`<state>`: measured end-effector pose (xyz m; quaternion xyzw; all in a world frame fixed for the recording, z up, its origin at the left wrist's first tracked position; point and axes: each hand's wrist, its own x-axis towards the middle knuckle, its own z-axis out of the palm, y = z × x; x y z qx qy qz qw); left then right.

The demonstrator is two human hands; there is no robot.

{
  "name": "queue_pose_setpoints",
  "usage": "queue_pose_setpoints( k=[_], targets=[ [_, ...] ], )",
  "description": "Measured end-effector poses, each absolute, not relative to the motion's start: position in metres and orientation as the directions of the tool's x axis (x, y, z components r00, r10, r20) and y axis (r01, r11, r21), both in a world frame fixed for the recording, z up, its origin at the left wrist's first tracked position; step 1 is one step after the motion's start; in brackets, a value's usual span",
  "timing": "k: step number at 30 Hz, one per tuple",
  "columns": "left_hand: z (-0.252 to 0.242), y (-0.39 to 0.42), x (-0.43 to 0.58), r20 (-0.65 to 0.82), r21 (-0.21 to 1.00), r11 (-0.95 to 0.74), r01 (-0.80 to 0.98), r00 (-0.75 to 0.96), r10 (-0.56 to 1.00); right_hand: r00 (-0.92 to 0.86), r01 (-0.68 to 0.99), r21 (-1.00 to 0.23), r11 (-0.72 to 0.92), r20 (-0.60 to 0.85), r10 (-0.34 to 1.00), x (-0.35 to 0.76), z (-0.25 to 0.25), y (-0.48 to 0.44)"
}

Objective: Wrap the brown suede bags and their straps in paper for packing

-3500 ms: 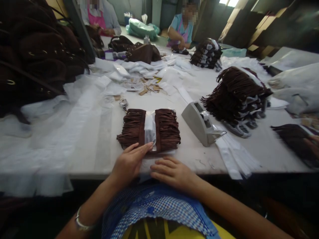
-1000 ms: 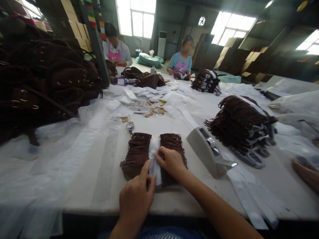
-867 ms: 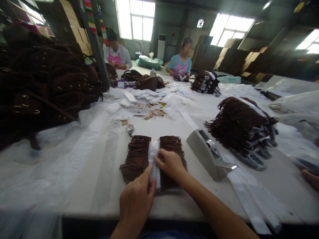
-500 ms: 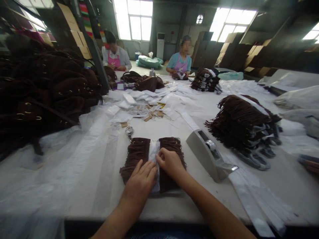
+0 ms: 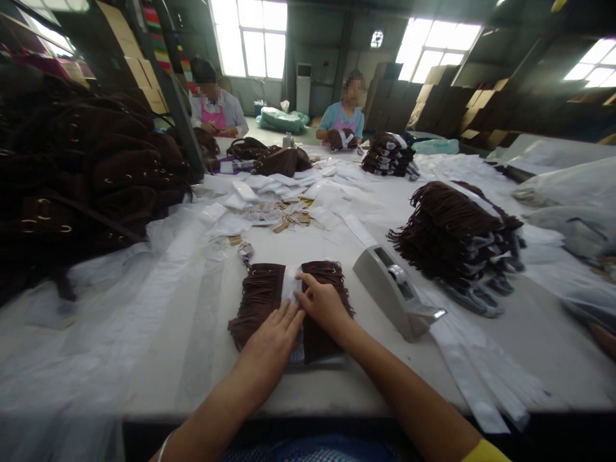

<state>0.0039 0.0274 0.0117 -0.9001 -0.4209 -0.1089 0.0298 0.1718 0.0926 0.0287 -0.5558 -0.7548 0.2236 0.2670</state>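
Note:
A dark brown fringed bag lies flat on the white table in front of me, with gold-coloured eyelets along its upper edge. Around its middle runs a white band. My left hand rests on the lower part of the band and the bag, fingers stretched out flat. On the band's right edge, higher up, my right hand presses with its index finger extended and the thumb apart from it. A grey tape dispenser stands just right of the bag.
A stack of banded fringed bags sits at the right, with white strips below it. Dark brown bags are heaped at the left. Loose tags lie behind the bag. Two people work across the table.
My right hand has gone from a pinch-like curl to an extended index finger, a little higher on the band. The view has shifted slightly; the far person's bag is now raised.

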Motion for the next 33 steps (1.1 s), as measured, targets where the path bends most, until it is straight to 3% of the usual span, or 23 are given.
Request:
queue_pose_setpoints(
  k=[4, 12, 17, 22, 25, 28, 30, 33],
  targets=[
    [0.018, 0.032, 0.002, 0.2, 0.114, -0.626, 0.772, 0.599, 0.775, -0.264, 0.757, -0.589, 0.282, 0.12, 0.957, 0.171, 0.032, 0.099],
    [0.053, 0.036, 0.007, -0.061, 0.204, -0.526, 0.826, 0.546, 0.835, -0.327, 0.751, -0.591, 0.294, 0.054, 0.943, 0.168, 0.046, 0.104],
    [0.057, 0.037, 0.006, -0.1, 0.223, -0.517, 0.826, 0.547, 0.831, -0.269, 0.7, -0.575, 0.424, 0.338, 0.902, 0.218, 0.081, 0.066],
    [0.037, 0.044, -0.003, -0.013, 0.202, -0.581, 0.789, 0.595, 0.804, 0.134, 0.877, -0.458, 0.145, 0.524, 0.841, 0.333, 0.093, 0.033],
    [0.028, 0.046, -0.007, 0.051, 0.195, -0.607, 0.77, 0.61, 0.79, 0.33, 0.784, -0.614, -0.087, 0.294, 0.897, 0.389, 0.078, 0.023],
    [0.024, 0.046, -0.009, 0.084, 0.206, -0.62, 0.757, 0.618, 0.782, 0.344, 0.504, -0.846, -0.173, 0.013, 0.939, 0.409, 0.063, 0.021],
    [0.022, 0.047, -0.01, 0.106, 0.212, -0.629, 0.748, 0.622, 0.776, 0.314, 0.309, -0.935, -0.175, -0.073, 0.947, 0.408, 0.06, 0.021],
    [0.02, 0.047, -0.011, 0.134, 0.205, -0.638, 0.742, 0.624, 0.769, 0.3, 0.125, -0.975, -0.184, -0.14, 0.944, 0.4, 0.068, 0.021]
  ],
)
